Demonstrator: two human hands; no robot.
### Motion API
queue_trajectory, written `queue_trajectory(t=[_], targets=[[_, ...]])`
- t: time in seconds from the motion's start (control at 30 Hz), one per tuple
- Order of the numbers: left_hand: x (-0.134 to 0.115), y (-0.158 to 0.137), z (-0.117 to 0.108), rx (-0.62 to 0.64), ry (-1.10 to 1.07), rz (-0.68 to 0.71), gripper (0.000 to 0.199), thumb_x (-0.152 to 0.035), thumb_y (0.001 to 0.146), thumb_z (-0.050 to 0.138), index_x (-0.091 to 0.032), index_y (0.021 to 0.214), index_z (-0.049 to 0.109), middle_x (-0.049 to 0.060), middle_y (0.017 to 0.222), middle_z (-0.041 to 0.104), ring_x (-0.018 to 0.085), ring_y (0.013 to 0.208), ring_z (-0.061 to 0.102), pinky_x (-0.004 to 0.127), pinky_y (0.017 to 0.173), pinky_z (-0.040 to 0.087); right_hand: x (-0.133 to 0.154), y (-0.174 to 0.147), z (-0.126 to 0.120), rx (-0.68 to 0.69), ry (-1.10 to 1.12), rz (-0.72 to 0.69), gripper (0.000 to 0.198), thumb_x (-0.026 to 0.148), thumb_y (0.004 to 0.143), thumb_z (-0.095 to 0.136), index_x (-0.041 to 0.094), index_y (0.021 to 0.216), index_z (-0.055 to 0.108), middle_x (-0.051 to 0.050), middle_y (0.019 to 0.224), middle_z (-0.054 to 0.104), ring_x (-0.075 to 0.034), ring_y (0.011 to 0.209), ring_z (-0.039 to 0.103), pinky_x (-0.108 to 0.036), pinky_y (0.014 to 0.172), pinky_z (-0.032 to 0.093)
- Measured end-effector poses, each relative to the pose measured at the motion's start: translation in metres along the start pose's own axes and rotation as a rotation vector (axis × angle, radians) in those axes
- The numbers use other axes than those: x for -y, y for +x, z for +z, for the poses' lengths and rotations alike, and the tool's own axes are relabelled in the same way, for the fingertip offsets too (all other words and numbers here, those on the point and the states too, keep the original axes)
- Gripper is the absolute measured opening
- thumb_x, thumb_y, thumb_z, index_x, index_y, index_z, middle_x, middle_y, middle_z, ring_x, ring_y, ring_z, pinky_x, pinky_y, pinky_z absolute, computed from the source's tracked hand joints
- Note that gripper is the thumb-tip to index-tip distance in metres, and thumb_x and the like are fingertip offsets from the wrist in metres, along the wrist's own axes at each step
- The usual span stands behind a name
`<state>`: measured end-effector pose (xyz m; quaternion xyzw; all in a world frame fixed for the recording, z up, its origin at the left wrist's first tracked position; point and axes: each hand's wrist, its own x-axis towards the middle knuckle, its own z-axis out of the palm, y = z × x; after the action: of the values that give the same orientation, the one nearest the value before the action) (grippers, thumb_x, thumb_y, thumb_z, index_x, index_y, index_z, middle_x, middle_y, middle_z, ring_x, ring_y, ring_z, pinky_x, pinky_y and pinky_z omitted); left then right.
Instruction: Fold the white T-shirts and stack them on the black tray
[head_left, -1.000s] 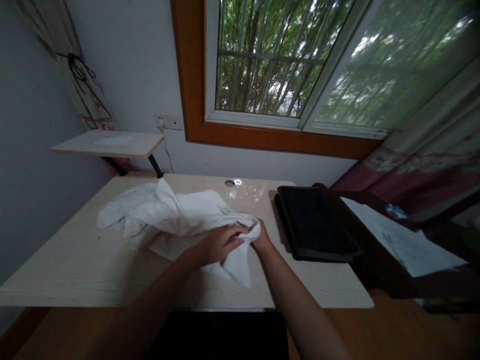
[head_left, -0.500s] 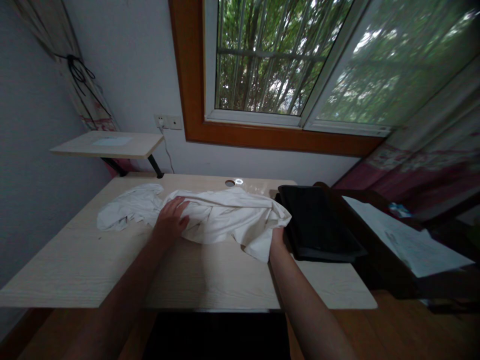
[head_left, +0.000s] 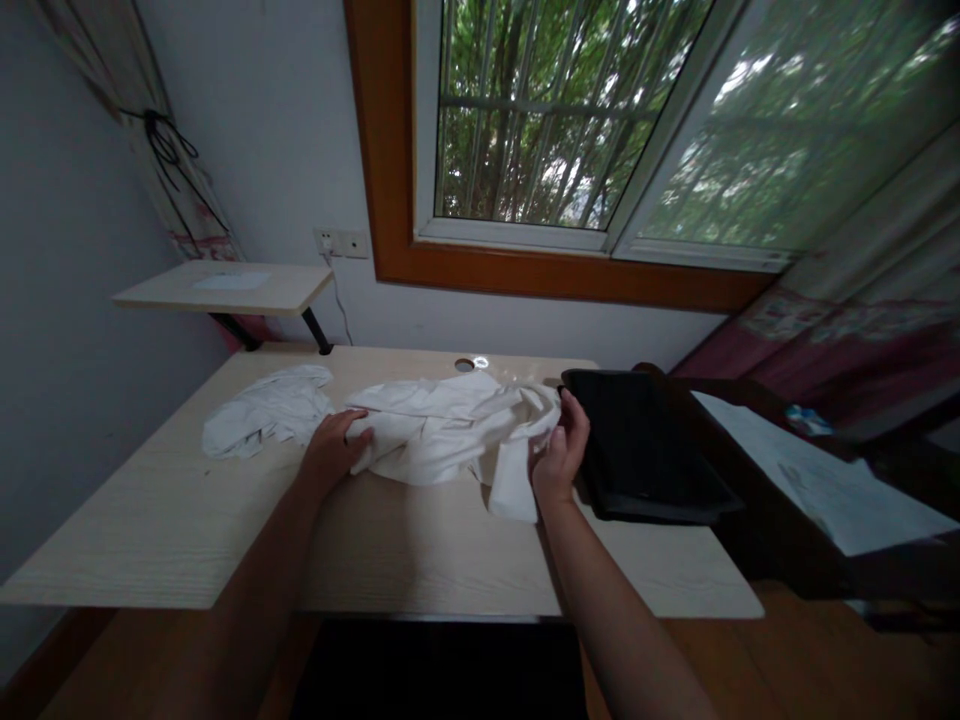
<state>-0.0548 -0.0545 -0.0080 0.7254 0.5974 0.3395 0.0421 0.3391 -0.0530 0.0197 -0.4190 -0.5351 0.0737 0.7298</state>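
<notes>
A crumpled white cloth garment point(head_left: 435, 430) lies across the middle of the desk, its folds loose and its kind hard to make out. At its left end is my left hand point(head_left: 334, 448), thumb and fingers apart and resting against the fabric. My right hand point(head_left: 562, 455) stands on edge at the garment's right end, fingers spread and slightly bent, beside the folds. A narrow flap of the cloth hangs toward me just left of that wrist. Another bunched white cloth point(head_left: 266, 410) sits to the left, beyond my left hand.
Black flat cases point(head_left: 645, 450) lie at the desk's right side. Behind on the left rises a small shelf point(head_left: 292, 290) on black legs. The pale wooden desk point(head_left: 420, 570) has a cable hole point(head_left: 464, 366) near the wall. Papers point(head_left: 817, 470) rest on dark furniture at right.
My right hand came out from under the garment's right end, which has dropped and shifted left. My left hand slid slightly down off the top of the cloth to its left edge.
</notes>
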Motion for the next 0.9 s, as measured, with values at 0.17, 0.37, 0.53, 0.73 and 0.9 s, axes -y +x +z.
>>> queue_trajectory(t=[0.17,0.37,0.53,0.73,0.9], targets=[[-0.002,-0.002,0.001,0.032,-0.007,0.06,0.039,-0.048,0.092,0.057,-0.022,0.119,0.068,0.01,0.127,0.072,0.03,0.122,0.063,0.052,0.117,0.039,0.018,-0.006,0.0,0.338,-0.249,-0.455,0.033,0.028,0.09,0.067,0.027,0.123,0.069,-0.01,0.12,0.067,-0.029,0.118,0.062,-0.052,0.104,0.05],[-0.008,0.001,-0.002,0.015,-0.051,0.074,0.032,-0.044,0.094,0.053,-0.021,0.107,0.071,0.011,0.11,0.075,0.029,0.108,0.066,0.045,0.101,0.05,0.023,-0.025,0.029,1.031,-0.246,-0.485,0.046,0.045,0.092,0.072,0.029,0.134,0.065,-0.012,0.133,0.067,-0.028,0.121,0.063,-0.046,0.102,0.052],[-0.018,-0.001,-0.014,-0.066,-0.117,-0.063,0.034,-0.052,0.094,0.051,-0.022,0.094,0.069,0.006,0.092,0.073,0.024,0.089,0.067,0.036,0.085,0.053,0.017,-0.03,0.037,1.169,-0.286,-0.455,0.023,0.035,0.098,0.066,0.025,0.118,0.072,-0.01,0.116,0.073,-0.026,0.113,0.066,-0.044,0.1,0.051],[-0.024,-0.007,-0.023,-0.106,-0.336,-0.376,0.033,-0.056,0.091,0.057,-0.024,0.091,0.062,-0.009,0.052,0.05,0.014,0.049,0.051,0.024,0.053,0.041,0.007,-0.029,0.03,0.889,-0.224,-0.103,0.022,0.024,0.098,0.052,0.022,0.114,0.066,-0.01,0.107,0.073,-0.025,0.101,0.067,-0.039,0.092,0.054],[-0.021,-0.005,-0.021,-0.099,-0.451,-0.387,0.037,-0.059,0.093,0.053,-0.023,0.089,0.063,-0.006,0.057,0.054,0.014,0.055,0.055,0.024,0.054,0.044,-0.016,-0.019,0.009,0.25,-0.017,0.342,0.03,0.047,0.095,0.049,0.025,0.111,0.062,-0.003,0.097,0.069,-0.023,0.09,0.065,-0.037,0.086,0.055]])
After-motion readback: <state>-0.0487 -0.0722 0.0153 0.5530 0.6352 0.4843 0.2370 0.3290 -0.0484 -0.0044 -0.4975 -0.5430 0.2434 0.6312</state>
